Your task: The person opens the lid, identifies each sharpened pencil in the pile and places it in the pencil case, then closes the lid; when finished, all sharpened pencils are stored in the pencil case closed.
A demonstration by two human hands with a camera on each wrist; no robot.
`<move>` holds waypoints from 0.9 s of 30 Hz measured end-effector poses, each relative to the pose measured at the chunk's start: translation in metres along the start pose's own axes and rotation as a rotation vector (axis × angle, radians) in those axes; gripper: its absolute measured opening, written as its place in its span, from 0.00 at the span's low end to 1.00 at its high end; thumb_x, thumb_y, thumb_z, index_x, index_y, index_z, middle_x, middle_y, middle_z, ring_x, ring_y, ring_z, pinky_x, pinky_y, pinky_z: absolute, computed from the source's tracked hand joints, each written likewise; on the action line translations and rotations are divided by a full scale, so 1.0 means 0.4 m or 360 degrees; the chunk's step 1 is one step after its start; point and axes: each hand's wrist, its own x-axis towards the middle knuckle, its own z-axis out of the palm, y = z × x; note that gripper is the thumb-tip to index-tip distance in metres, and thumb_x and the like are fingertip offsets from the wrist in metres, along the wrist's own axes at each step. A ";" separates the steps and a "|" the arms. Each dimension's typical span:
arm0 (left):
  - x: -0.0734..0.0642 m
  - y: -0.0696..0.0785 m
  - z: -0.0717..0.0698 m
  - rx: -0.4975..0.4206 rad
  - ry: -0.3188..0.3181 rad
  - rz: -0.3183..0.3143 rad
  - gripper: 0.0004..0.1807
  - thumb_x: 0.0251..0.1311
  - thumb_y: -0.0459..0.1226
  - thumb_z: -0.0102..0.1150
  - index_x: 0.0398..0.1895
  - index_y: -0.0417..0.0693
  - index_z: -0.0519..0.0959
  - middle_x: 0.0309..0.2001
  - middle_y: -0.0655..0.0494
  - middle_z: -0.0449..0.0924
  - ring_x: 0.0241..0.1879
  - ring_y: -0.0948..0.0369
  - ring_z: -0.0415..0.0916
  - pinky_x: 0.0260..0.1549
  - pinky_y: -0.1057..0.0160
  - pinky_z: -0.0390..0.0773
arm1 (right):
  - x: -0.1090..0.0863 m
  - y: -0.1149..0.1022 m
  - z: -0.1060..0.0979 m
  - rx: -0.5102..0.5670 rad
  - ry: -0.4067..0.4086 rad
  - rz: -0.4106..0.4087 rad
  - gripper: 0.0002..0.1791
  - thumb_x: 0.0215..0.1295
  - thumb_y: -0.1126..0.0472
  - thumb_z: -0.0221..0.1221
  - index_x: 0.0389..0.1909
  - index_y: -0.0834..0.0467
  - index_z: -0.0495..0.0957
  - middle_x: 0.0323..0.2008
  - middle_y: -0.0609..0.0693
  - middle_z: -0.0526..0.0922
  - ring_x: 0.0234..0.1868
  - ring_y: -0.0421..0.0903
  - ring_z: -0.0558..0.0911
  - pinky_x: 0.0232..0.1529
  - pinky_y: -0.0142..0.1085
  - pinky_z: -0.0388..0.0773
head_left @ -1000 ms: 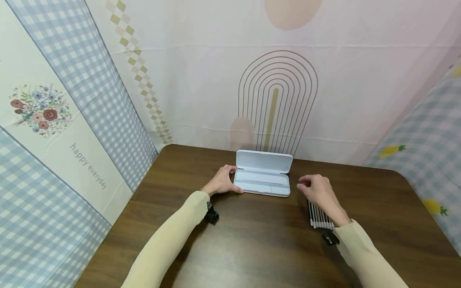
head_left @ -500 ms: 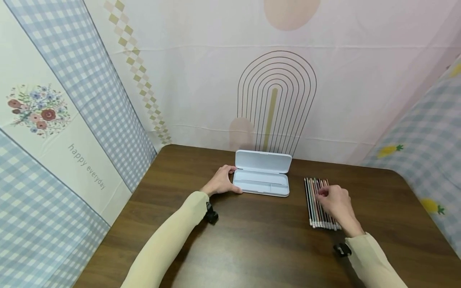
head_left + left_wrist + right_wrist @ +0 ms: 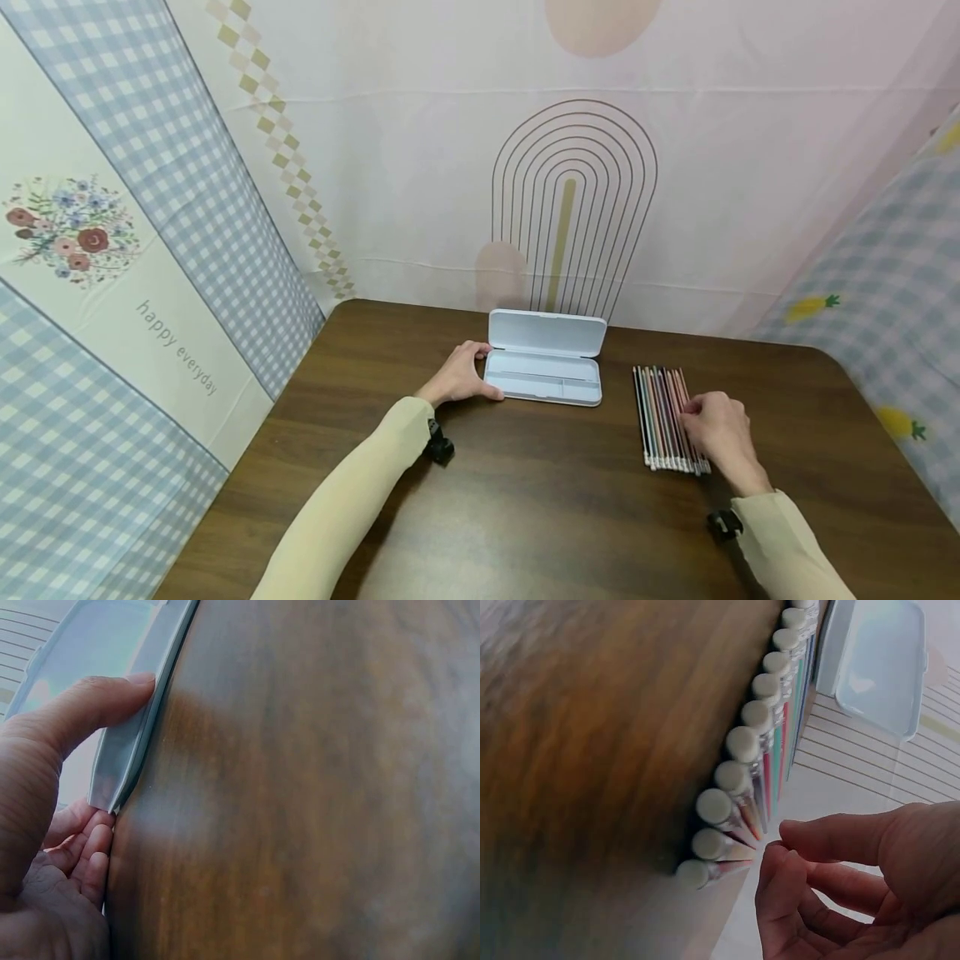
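Note:
A pale blue pencil case (image 3: 543,388) lies with its lid up near the back of the table. My left hand (image 3: 459,375) holds it at its left end, the thumb (image 3: 112,696) on the front wall and the curled fingers by the corner. To the right, a row of several pencils (image 3: 660,421) lies side by side, their white eraser ends (image 3: 742,744) towards me. My right hand (image 3: 720,427) is at the right edge of the row, thumb and index fingertips almost together beside the outermost pencil (image 3: 724,868). I cannot tell whether they pinch it.
The brown wooden table (image 3: 525,508) meets a patterned cloth backdrop (image 3: 420,183) just behind the case. A blue checked cloth (image 3: 97,367) hangs at the left, another checked cloth (image 3: 900,308) at the right. A strip of bare table separates the case from the pencils.
My right hand has moved right, from over the left side of the pencil row to its right edge, uncovering most of the row. My left hand and the case have stayed put.

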 end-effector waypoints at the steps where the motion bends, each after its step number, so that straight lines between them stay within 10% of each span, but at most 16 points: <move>1: 0.000 0.000 0.000 -0.0003 0.0001 0.0001 0.53 0.46 0.47 0.88 0.76 0.40 0.72 0.70 0.40 0.75 0.72 0.46 0.70 0.77 0.47 0.72 | 0.000 0.003 0.001 -0.0003 -0.0005 0.0005 0.11 0.72 0.64 0.61 0.36 0.68 0.88 0.33 0.63 0.89 0.35 0.58 0.84 0.41 0.56 0.81; 27: 0.001 0.000 -0.002 0.0018 0.0002 0.0014 0.53 0.47 0.48 0.88 0.76 0.40 0.72 0.70 0.40 0.75 0.71 0.47 0.70 0.76 0.46 0.72 | 0.004 0.029 -0.003 -0.0034 -0.0153 0.0148 0.16 0.71 0.67 0.54 0.23 0.60 0.82 0.22 0.53 0.79 0.25 0.51 0.77 0.27 0.41 0.71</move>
